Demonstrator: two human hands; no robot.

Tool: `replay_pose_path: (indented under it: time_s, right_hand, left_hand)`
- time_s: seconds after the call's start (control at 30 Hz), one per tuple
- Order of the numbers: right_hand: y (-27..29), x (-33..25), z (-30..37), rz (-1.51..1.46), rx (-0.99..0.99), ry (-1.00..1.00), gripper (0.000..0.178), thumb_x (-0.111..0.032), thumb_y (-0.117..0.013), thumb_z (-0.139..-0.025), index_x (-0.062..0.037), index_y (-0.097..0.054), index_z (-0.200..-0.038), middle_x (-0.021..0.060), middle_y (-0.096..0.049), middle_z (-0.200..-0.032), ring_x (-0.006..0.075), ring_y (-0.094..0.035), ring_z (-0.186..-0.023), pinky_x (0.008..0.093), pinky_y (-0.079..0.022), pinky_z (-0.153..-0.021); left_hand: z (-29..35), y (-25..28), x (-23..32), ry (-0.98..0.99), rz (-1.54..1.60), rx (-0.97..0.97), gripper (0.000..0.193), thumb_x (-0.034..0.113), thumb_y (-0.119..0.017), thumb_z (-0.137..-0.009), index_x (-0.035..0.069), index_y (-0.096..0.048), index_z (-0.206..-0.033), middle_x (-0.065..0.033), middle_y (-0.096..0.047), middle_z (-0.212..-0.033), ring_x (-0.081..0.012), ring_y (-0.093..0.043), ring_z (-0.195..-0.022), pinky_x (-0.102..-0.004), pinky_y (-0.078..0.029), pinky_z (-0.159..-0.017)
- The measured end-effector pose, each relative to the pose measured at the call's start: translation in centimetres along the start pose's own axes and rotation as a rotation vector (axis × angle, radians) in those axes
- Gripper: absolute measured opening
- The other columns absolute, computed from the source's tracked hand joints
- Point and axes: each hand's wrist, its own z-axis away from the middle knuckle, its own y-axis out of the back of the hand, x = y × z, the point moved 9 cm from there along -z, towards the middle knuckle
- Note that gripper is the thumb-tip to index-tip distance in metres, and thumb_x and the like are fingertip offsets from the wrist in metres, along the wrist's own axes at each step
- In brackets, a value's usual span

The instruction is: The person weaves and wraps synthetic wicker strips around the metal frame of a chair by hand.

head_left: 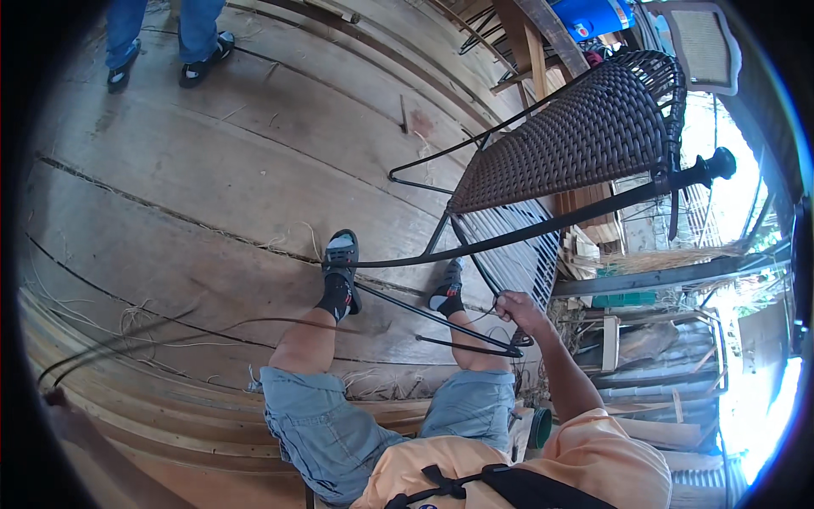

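A chair with a dark metal frame lies tipped over in front of me, its back covered in brown woven strips. Pale parallel strands stretch across its other section. My right hand is closed at the frame's edge beside these strands, and a thin dark loop shows near its fingertips. Far out at the left rim, my left hand is dim and partly cut off by the dark border. From its closed fingers a long brown weaving strip curves across above my knee toward the chair.
Another person's legs stand at the upper left. Strip scraps litter the wooden floor. Stacked boards run along the left. A wooden table with a blue container stands at the upper right. One chair tube crosses near my foot.
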Motion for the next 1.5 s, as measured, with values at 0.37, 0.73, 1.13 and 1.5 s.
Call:
replay_pose_path:
  time_s: [0.37, 0.73, 1.13, 1.5]
  right_hand:
    - [1.2, -0.7, 1.2, 0.108, 0.118, -0.004, 0.023, -0.021, -0.050, -0.086, -0.0052, -0.057, -0.071, -0.0004, -0.054, -0.064, 0.0066, -0.045, -0.055, 0.0203, -0.037, -0.051]
    - [1.8, -0.9, 0.0, 0.032, 0.119, 0.125, 0.029, -0.024, -0.049, -0.087, -0.0041, -0.060, -0.069, -0.0013, -0.052, -0.056, 0.0064, -0.045, -0.048, 0.0210, -0.036, -0.042]
    - [-0.2, -4.2, 6.7, 0.479, 0.697, 0.943, 0.028, -0.008, -0.053, -0.076, -0.0115, -0.058, -0.103, 0.0086, -0.059, -0.100, 0.0283, -0.058, -0.089, 0.0371, -0.048, -0.074]
    - [2.6, -3.2, 1.8, 0.229, 0.687, 0.282, 0.025, -0.029, -0.049, -0.086, -0.0093, -0.055, -0.100, 0.0190, -0.061, -0.086, 0.0358, -0.059, -0.081, 0.0439, -0.046, -0.070]
  left_hand:
    - [25.2, -60.6, 19.6, 0.049, -0.266, -0.864, 0.038, 0.016, -0.056, -0.080, -0.001, -0.050, -0.113, -0.0169, -0.053, -0.114, -0.0265, -0.051, -0.106, -0.0351, -0.040, -0.089]
    - [48.8, -80.5, 14.9, 0.574, 0.046, -1.056, 0.031, 0.028, -0.049, -0.084, 0.001, -0.055, -0.072, -0.0033, -0.048, -0.057, -0.0110, -0.045, -0.056, -0.0273, -0.038, -0.055]
    - [44.6, -77.0, 25.1, 0.190, -0.272, -1.170, 0.024, 0.020, -0.047, -0.085, -0.001, -0.054, -0.075, -0.0044, -0.044, -0.054, -0.0126, -0.041, -0.051, -0.0284, -0.035, -0.051]
    - [49.3, -76.2, 29.5, -0.481, -0.187, -1.147, 0.025, 0.005, -0.049, -0.084, -0.004, -0.050, -0.107, -0.0115, -0.055, -0.099, -0.0204, -0.052, -0.093, -0.0330, -0.041, -0.083]
